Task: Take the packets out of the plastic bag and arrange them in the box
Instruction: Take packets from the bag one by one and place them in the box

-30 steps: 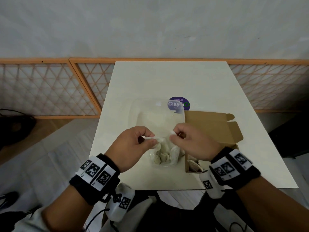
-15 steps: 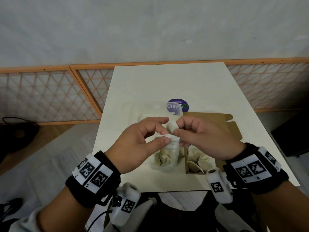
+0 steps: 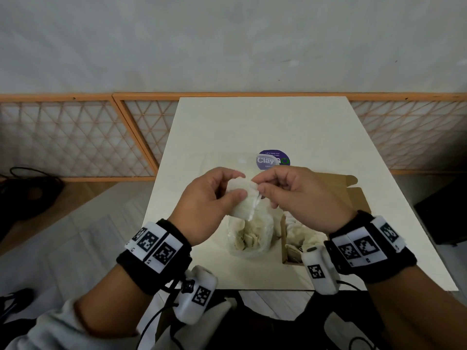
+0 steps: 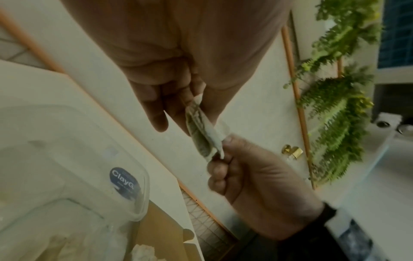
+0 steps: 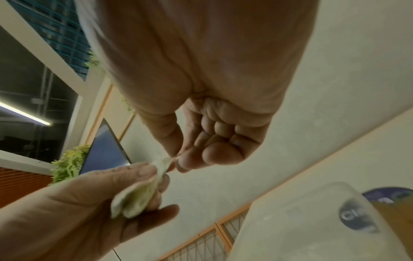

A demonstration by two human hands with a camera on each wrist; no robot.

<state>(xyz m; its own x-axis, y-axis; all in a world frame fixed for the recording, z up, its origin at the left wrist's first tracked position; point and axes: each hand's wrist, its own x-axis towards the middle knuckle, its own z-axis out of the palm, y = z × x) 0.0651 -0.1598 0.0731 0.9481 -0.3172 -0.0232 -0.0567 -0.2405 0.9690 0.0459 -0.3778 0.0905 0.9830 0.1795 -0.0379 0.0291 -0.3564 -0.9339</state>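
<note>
Both hands hold a small white packet (image 3: 242, 198) in the air above the table. My left hand (image 3: 227, 192) grips its body between thumb and fingers; the left wrist view shows the packet (image 4: 201, 130) hanging from the left hand (image 4: 190, 113). My right hand (image 3: 262, 190) pinches the packet's right corner, and the right wrist view shows the right hand (image 5: 176, 159) on the packet (image 5: 138, 197). Below them the clear plastic bag (image 3: 250, 239) lies on the table, with several beige packets inside. The brown cardboard box (image 3: 353, 198) stands open to the right, holding packets (image 3: 302, 232).
A clear plastic container (image 3: 222, 160) with a purple round "Clay" sticker (image 3: 274, 160) sits on the white table (image 3: 265, 122) just behind the hands. An orange lattice fence (image 3: 75, 137) runs behind the table. The table's front edge is close to my wrists.
Both hands have risen from the mouth of the bag, bringing a white packet up with them. The bag stays on the table.
</note>
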